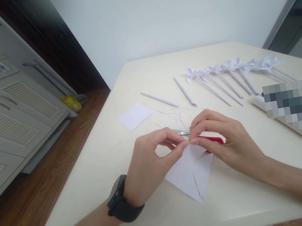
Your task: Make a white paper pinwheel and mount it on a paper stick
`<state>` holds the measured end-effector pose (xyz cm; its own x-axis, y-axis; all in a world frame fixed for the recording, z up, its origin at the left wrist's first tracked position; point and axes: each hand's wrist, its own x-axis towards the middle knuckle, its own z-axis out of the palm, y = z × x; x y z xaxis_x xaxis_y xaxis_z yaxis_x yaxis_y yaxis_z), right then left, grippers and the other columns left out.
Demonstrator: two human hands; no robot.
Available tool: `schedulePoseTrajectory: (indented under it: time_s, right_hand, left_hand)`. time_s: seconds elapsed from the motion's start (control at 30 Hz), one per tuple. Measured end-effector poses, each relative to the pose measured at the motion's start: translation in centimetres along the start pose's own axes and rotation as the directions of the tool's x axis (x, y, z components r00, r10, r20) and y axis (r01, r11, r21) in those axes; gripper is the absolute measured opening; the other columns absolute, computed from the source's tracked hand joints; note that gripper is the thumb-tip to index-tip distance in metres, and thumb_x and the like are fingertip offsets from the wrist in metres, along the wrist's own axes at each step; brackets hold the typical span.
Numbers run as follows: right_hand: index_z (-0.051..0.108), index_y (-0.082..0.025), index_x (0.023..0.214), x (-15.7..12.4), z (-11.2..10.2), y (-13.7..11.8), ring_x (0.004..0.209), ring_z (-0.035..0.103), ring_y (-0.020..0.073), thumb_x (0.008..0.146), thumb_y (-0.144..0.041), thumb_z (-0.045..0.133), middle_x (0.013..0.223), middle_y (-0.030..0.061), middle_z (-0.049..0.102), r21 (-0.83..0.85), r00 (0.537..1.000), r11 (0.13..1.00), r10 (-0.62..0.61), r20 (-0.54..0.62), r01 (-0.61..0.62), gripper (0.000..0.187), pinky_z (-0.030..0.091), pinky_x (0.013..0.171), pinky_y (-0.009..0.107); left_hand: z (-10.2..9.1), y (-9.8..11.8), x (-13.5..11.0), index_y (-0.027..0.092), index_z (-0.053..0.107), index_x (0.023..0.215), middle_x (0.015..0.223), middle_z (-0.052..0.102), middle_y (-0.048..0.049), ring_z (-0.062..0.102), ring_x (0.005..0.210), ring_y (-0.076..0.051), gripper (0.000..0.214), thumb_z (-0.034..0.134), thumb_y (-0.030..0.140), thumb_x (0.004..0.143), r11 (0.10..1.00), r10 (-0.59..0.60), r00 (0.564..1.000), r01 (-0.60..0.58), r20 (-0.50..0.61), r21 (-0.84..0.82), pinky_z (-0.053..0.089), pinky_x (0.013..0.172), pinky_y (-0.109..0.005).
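My left hand (159,158), with a black watch (122,201) on its wrist, pinches thumb and fingers together over the table. Its fingertips meet those of my right hand (222,135), which is pinched the same way. Between and below them is a white paper square (182,173), turned cornerwise, with a slit running in from its near corner. Both hands grip its upper part, and the fingers hide the exact spot. Scissors with red handles (214,139) lie just beyond the paper, partly covered by my right hand.
Beyond my hands lie thin paper strips (179,117), a white paper sheet (135,116) and two rolled paper sticks (184,91). Several paper pinwheels on sticks (220,77) are lined up at the back right. A long, partly blurred-out object (283,119) lies at the right.
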<state>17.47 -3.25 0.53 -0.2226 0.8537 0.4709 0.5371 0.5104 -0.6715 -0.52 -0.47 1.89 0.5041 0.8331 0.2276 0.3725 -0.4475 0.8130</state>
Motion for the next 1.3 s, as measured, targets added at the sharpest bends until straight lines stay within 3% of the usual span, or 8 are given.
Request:
schedulePoseTrajectory:
  time_s: [0.17, 0.57, 0.77, 1.07, 1.3]
  right_hand:
    - [0.058, -0.018, 0.074, 0.1, 0.0, 0.0, 0.077, 0.053, 0.0107, 0.080, -0.011, 0.057, 0.085, 0.0002, 0.053, 0.020, 1.000, 1.000, 0.004, 0.016, -0.004, 0.009, 0.042, 0.068, 0.024]
    - [0.057, -0.017, 0.076, 0.1, -0.2, -0.3, 0.080, 0.052, 0.0106, 0.079, -0.014, 0.057, 0.087, 0.0010, 0.051, 0.039, 0.997, 0.998, 0.039, 0.062, -0.041, 0.005, 0.042, 0.071, 0.024]
    - [0.057, -0.018, 0.077, 0.2, -0.2, -0.3, 0.082, 0.052, 0.0109, 0.079, -0.014, 0.058, 0.088, 0.0007, 0.052, 0.062, 0.998, 0.998, 0.020, 0.058, -0.024, 0.004, 0.042, 0.074, 0.024]
    - [0.058, -0.017, 0.080, 0.0, -0.2, -0.7, 0.085, 0.051, 0.0118, 0.076, -0.007, 0.056, 0.089, 0.0016, 0.052, 0.094, 0.998, 0.995, -0.025, 0.053, 0.019, 0.010, 0.042, 0.074, 0.026]
    - [0.057, -0.016, 0.079, 0.0, -0.1, -0.9, 0.085, 0.051, 0.0122, 0.073, -0.004, 0.056, 0.088, 0.0019, 0.052, 0.113, 0.999, 0.993, -0.042, 0.022, 0.039, 0.014, 0.042, 0.075, 0.027]
  left_hand:
    - [0.1, -0.2, 0.1, 0.016, 0.063, 0.074, 0.074, 0.066, 0.0011, 0.058, 0.069, -0.010, 0.010, 0.055, 0.020, 0.079, 0.999, -0.002, 1.000, 0.002, 0.002, -0.043, 0.045, 0.066, -0.019]
    - [0.1, -0.6, 0.3, 0.015, 0.062, 0.075, 0.076, 0.065, 0.0003, 0.058, 0.070, -0.010, 0.012, 0.058, 0.026, 0.078, 0.962, -0.123, 0.990, 0.136, 0.070, -0.238, 0.045, 0.065, -0.019]
    - [-0.2, -0.9, 0.5, 0.016, 0.060, 0.075, 0.073, 0.060, 0.0012, 0.054, 0.066, -0.008, 0.013, 0.058, 0.029, 0.078, 0.854, -0.201, 0.956, 0.278, 0.214, -0.441, 0.042, 0.060, -0.018]
    - [0.0, -1.2, 0.8, 0.015, 0.062, 0.083, 0.082, 0.062, -0.0019, 0.057, 0.076, -0.013, 0.012, 0.059, 0.026, 0.078, 0.648, -0.222, 0.879, 0.456, 0.422, -0.610, 0.042, 0.068, -0.023]
    - [0.0, -1.5, 0.6, 0.013, 0.063, 0.083, 0.081, 0.063, -0.0045, 0.058, 0.082, -0.018, 0.014, 0.059, 0.025, 0.078, 0.599, -0.228, 0.863, 0.489, 0.451, -0.634, 0.042, 0.073, -0.030]
